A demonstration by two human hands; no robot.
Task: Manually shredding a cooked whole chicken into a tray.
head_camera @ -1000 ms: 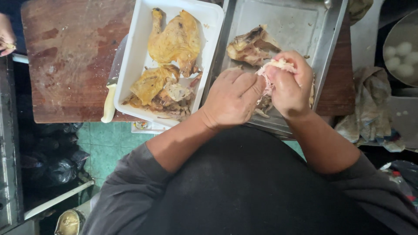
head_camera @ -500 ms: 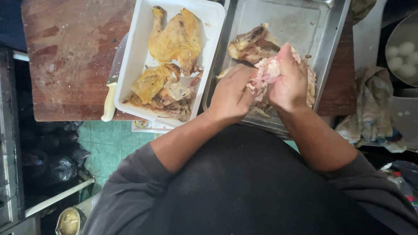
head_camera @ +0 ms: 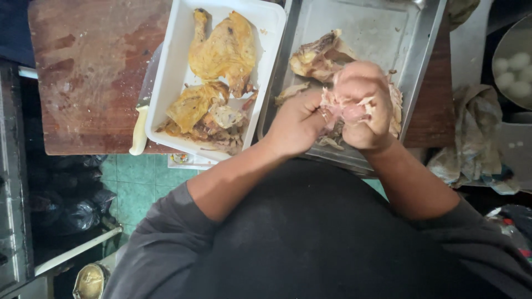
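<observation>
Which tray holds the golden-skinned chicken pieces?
The white rectangular plastic tray beside the knife; the steel tray holds paler scraps under both hands.

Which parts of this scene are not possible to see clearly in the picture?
- Head view: the chicken piece is mostly covered by the left hand and right hand, so its shape is unclear.
- The knife blade lies partly under the white tray.
- The metal tray is cut off by the top edge.
- The bowl of white balls is cut off by the right edge; what they are is uncertain.
</observation>
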